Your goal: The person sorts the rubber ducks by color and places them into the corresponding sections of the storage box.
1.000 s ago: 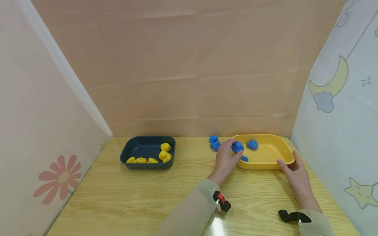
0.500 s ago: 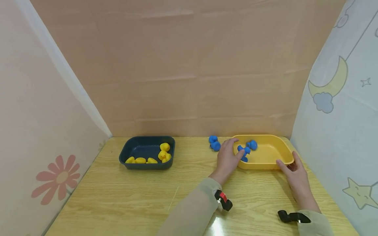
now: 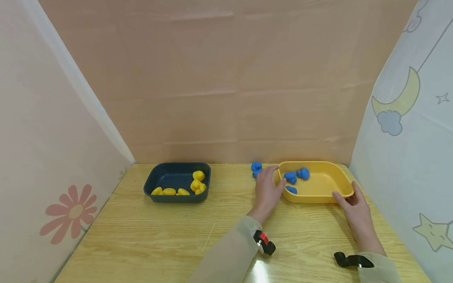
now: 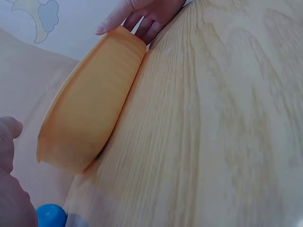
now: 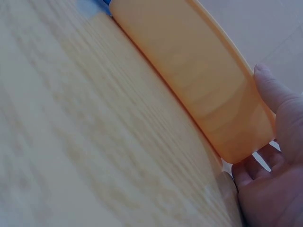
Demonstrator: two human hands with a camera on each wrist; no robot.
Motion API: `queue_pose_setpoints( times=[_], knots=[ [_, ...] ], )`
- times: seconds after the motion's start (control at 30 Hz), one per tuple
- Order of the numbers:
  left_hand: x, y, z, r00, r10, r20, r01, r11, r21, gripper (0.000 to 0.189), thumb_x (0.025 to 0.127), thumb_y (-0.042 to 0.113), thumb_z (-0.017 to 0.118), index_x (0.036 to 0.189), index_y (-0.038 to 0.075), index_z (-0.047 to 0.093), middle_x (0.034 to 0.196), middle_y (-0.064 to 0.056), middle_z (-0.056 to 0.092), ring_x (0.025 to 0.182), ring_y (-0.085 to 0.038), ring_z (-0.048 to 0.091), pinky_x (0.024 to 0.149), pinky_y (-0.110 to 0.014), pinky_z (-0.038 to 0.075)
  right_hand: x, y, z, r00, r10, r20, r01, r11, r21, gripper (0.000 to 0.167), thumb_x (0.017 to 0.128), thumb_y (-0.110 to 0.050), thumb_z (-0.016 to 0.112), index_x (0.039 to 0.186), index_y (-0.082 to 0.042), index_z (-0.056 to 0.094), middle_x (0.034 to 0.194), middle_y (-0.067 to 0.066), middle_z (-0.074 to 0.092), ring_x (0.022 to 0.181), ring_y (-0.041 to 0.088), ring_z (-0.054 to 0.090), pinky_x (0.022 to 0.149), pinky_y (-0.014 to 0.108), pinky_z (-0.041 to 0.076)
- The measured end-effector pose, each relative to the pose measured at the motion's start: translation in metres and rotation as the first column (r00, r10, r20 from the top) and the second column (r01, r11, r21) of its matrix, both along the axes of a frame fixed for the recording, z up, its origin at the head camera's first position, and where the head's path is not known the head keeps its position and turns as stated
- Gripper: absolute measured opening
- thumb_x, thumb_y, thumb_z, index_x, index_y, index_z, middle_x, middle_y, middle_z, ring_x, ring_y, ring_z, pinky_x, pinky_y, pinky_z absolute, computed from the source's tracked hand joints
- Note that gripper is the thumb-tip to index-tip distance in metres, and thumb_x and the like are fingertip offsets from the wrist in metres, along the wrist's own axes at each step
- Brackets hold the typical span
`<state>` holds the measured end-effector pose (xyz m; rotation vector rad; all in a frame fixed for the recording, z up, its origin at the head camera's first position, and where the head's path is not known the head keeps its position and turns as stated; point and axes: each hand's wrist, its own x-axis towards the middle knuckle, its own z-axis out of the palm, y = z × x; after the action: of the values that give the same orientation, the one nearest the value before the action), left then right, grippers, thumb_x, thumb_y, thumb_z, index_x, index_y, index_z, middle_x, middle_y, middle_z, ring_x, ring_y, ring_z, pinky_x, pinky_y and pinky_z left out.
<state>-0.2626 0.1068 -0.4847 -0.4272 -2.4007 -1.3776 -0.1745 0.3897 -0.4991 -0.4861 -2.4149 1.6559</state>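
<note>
My left hand (image 3: pixel 266 192) is over the table just left of the yellow tray (image 3: pixel 318 199), thumb and fingers spread, holding nothing. Behind its fingertips, two small blue rubber ducks (image 3: pixel 256 166) sit on the tabletop, one partly hidden; a rounded blue bit (image 4: pixel 51 216) shows near that hand in the left wrist view. Inside the tray's left end lie three blue ducks (image 3: pixel 290 177). My right hand (image 3: pixel 356 214) grips the tray's near right corner. In the right wrist view its thumb (image 5: pixel 272 90) lies on the rim and the fingers go round the end.
A dark blue tray (image 3: pixel 177 199) with several yellow rubber ducks (image 3: pixel 196 185) stands on the left part of the wooden table (image 3: pixel 170 236). A brown backdrop (image 3: pixel 226 98) rises behind, and patterned side panels (image 3: pixel 400 165) flank the table.
My left hand let go of a blue duck, which dropped into the yellow tray, then moved left off the tray toward the ducks on the table. The right hand stays on the tray.
</note>
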Motion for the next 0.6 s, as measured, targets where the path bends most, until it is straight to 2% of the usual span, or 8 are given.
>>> queue_pose_setpoints(
  times=[0.13,0.33,0.6],
  knots=[
    [-0.001,-0.010,-0.002,1.000,0.023,0.019,-0.023,1.000,0.016,0.051,0.103,0.023,0.083,0.150,0.018,0.065,0.151,0.000,0.060,0.142,-0.023,0.052,0.119,-0.041,0.046,0.000,0.001,0.000,1.000,0.005,-0.002,-0.005,1.000,-0.001,0.103,0.111,-0.051,0.063,0.176,-0.028,-0.015,0.182,0.017,-0.007,0.167,0.044,0.005,0.127,0.019,0.019],
    [-0.008,-0.027,-0.009,0.998,0.034,0.044,-0.037,0.997,0.061,0.059,0.104,0.025,0.082,0.157,0.020,0.059,0.160,-0.001,0.053,0.149,-0.027,0.045,0.120,-0.049,0.046,-0.003,0.001,0.001,1.000,0.003,0.005,-0.003,1.000,0.003,0.101,0.113,-0.050,0.061,0.175,-0.028,-0.015,0.183,0.016,-0.007,0.167,0.044,0.004,0.127,0.021,0.019],
    [-0.018,-0.042,-0.019,0.995,0.071,0.069,-0.073,0.997,0.038,0.063,0.103,0.026,0.083,0.160,0.021,0.057,0.163,-0.002,0.051,0.152,-0.029,0.043,0.122,-0.052,0.044,-0.003,0.002,-0.002,1.000,0.001,-0.001,-0.001,1.000,-0.006,0.102,0.112,-0.049,0.062,0.175,-0.029,-0.015,0.183,0.015,-0.007,0.167,0.042,0.005,0.126,0.019,0.020]
  ],
)
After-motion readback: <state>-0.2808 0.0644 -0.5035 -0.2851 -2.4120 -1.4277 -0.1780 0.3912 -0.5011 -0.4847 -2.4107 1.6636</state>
